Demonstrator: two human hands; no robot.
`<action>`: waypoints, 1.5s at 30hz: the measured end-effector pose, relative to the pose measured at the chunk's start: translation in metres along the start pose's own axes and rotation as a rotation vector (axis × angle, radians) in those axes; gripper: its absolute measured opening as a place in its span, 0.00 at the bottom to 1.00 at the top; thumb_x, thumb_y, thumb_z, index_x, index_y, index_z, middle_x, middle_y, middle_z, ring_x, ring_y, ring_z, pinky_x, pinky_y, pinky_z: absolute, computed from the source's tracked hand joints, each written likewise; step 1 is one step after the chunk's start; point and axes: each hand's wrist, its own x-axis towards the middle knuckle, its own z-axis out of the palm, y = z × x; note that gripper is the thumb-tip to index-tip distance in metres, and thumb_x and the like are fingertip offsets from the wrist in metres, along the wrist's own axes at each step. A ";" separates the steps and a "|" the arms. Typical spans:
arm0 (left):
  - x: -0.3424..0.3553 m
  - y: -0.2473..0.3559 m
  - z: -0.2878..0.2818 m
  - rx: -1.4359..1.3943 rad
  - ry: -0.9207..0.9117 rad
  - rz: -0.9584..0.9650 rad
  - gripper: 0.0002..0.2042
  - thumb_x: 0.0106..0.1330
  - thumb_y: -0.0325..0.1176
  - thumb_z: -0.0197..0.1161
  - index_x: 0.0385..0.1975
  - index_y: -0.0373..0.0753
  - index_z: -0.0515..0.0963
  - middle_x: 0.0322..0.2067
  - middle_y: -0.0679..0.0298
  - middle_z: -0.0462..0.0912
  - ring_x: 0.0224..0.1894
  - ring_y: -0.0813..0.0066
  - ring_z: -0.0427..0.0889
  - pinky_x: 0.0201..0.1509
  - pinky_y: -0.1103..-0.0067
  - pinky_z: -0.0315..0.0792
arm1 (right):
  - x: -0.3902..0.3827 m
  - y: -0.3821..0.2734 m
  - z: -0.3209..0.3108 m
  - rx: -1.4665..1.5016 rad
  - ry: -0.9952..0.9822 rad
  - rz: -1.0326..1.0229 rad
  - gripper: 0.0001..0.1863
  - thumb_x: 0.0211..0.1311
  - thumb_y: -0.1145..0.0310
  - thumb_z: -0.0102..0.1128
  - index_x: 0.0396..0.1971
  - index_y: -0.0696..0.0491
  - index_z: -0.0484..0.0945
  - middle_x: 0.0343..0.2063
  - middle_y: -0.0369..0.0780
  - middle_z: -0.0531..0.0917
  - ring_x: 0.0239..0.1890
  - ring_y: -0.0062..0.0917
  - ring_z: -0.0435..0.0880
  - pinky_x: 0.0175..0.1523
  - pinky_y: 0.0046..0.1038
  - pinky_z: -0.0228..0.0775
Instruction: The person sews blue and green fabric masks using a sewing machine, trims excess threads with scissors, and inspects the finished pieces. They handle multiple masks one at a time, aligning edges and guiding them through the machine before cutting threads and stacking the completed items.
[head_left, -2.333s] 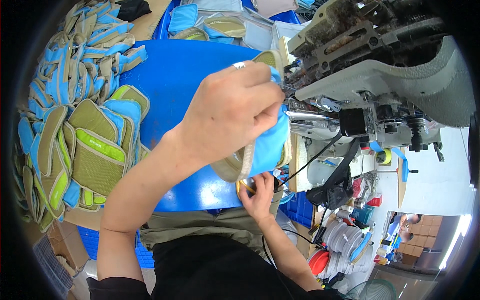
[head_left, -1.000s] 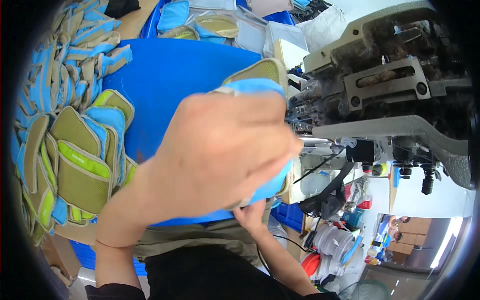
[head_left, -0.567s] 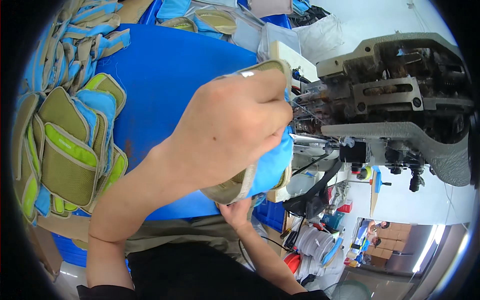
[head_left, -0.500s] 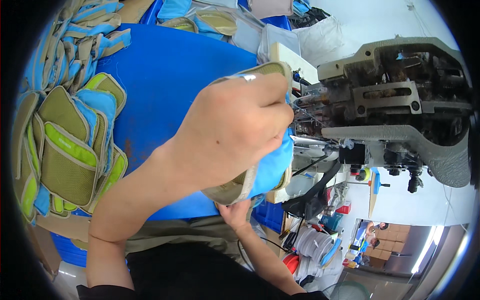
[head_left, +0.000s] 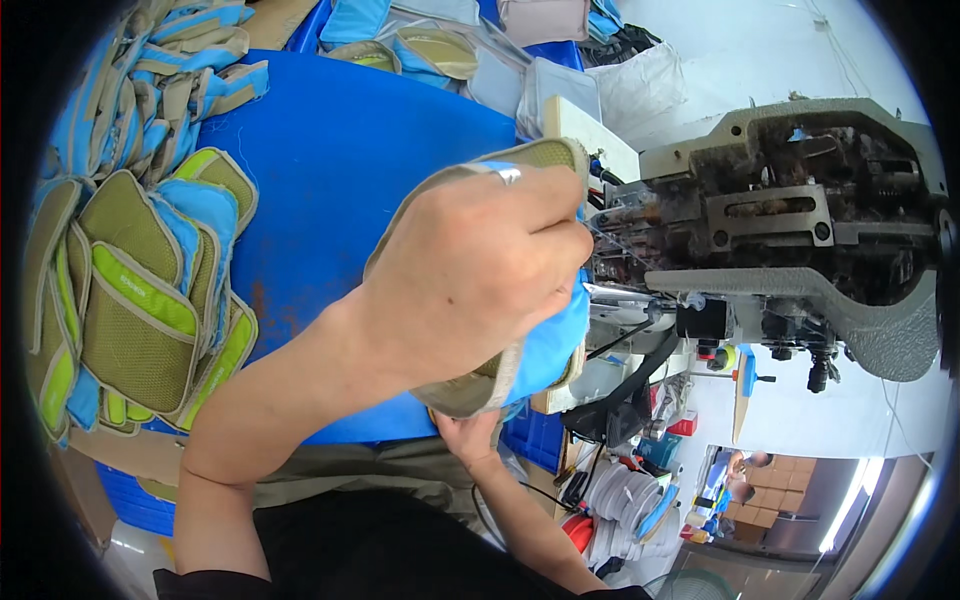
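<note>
My left hand (head_left: 480, 260), with a silver ring, reaches across the middle and is closed on a sewn fabric bag piece (head_left: 550, 350). The piece is olive mesh and bright blue cloth with beige edging, and my hand covers much of it. Its right edge lies against the working end of a grey sewing machine (head_left: 840, 290), whose casing shows its inner mechanism. The needle area is hidden behind my fingers. Lower down, my right hand (head_left: 468, 432) grips the near edge of the same piece, its fingertips partly hidden beneath the cloth.
A pile of olive, lime and blue bag pieces (head_left: 140, 310) lies left on the blue table (head_left: 330, 120). Blue-beige strips (head_left: 140, 100) are heaped behind it. Grey and blue pouches (head_left: 560, 90) are at the back. White tape rolls (head_left: 620, 500) stand lower right; people appear in the distance.
The view has shifted slightly, so the machine sits a little lower. My left hand and the bag piece have moved slightly down and right in view; both grips look the same.
</note>
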 end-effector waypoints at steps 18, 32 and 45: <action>0.001 0.002 -0.001 0.004 -0.011 0.008 0.10 0.45 0.19 0.72 0.26 0.39 0.82 0.27 0.66 0.78 0.27 0.69 0.80 0.29 0.75 0.74 | 0.005 -0.010 -0.005 0.021 0.018 0.010 0.25 0.52 0.63 0.78 0.49 0.56 0.82 0.45 0.46 0.85 0.48 0.45 0.83 0.54 0.42 0.73; 0.002 0.002 -0.001 0.017 -0.024 -0.002 0.09 0.46 0.19 0.72 0.26 0.40 0.82 0.27 0.66 0.78 0.27 0.68 0.80 0.29 0.75 0.74 | 0.005 -0.008 -0.004 0.037 0.023 0.000 0.25 0.50 0.63 0.79 0.48 0.54 0.82 0.44 0.45 0.83 0.47 0.47 0.79 0.52 0.43 0.72; 0.005 0.002 -0.002 0.045 -0.039 -0.010 0.09 0.46 0.20 0.71 0.25 0.40 0.81 0.27 0.65 0.76 0.27 0.65 0.79 0.29 0.73 0.73 | 0.008 -0.013 -0.007 0.005 0.009 0.029 0.20 0.52 0.64 0.76 0.44 0.56 0.85 0.42 0.46 0.88 0.45 0.48 0.86 0.52 0.43 0.75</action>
